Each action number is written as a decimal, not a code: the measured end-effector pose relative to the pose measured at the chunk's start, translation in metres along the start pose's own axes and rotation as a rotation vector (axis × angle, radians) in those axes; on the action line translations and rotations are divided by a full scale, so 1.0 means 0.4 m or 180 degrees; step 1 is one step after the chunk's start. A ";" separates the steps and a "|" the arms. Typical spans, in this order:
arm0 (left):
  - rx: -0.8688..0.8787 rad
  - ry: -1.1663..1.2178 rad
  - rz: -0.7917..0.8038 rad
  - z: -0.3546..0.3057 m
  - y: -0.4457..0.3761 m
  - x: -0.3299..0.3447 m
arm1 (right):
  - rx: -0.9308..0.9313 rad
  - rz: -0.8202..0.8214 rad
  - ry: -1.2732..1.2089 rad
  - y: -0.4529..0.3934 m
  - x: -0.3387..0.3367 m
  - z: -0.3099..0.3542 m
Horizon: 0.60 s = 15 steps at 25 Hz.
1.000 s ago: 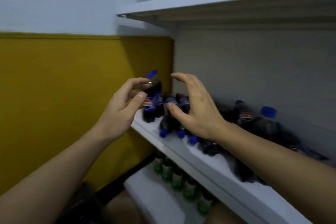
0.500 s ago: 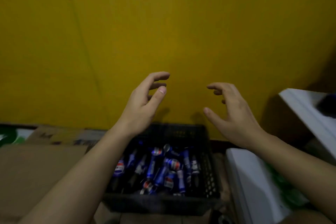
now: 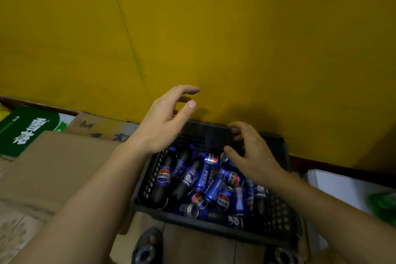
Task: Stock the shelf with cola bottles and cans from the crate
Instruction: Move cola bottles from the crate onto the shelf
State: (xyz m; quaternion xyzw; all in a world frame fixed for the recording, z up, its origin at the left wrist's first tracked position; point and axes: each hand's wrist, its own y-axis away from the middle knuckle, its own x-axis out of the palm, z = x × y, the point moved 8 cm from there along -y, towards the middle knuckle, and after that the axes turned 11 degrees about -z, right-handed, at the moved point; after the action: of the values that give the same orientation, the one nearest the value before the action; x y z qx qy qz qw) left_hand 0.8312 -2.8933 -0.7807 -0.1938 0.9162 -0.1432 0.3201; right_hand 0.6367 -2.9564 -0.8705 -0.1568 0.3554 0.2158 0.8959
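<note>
Left edge: a green printed carton (image 3: 25, 126) lies against the yellow wall (image 3: 214, 28), with flattened cardboard (image 3: 60, 169) spread beside it up to the black crate (image 3: 278, 218). The crate sits on the floor below the wall, open-topped, its perforated walls hemming a jumble of cola bottles (image 3: 164, 178) at its left side and cola cans (image 3: 214, 188) piled toward the middle and right. Left hand (image 3: 162, 122) hovers above the crate's far left corner, fingers loosely curled, holding nothing. Right hand (image 3: 255, 156) hangs over the cans, fingers spread and bent, empty. A white shelf edge (image 3: 334, 186) crowds the crate's right side. Compared with half a second back, both hands sit lower and nearer the crate.
</note>
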 end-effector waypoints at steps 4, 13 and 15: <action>-0.0376 -0.0160 0.0163 0.112 0.029 -0.037 | 0.0476 0.0831 -0.0171 -0.024 0.359 -0.054; -0.1115 -0.0161 -0.0087 0.280 0.137 -0.177 | 0.2359 0.0802 -0.0049 0.044 0.867 -0.131; -0.1186 -0.0141 -0.0100 0.297 0.142 -0.176 | 0.2725 0.0828 -0.0447 0.055 0.890 -0.146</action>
State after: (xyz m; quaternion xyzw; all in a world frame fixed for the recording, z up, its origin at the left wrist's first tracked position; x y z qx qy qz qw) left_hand 0.9431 -2.8281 -0.8547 -0.2671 0.9165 0.0284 0.2964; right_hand 0.8252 -2.8649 -1.1649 0.2887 0.3678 0.1703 0.8674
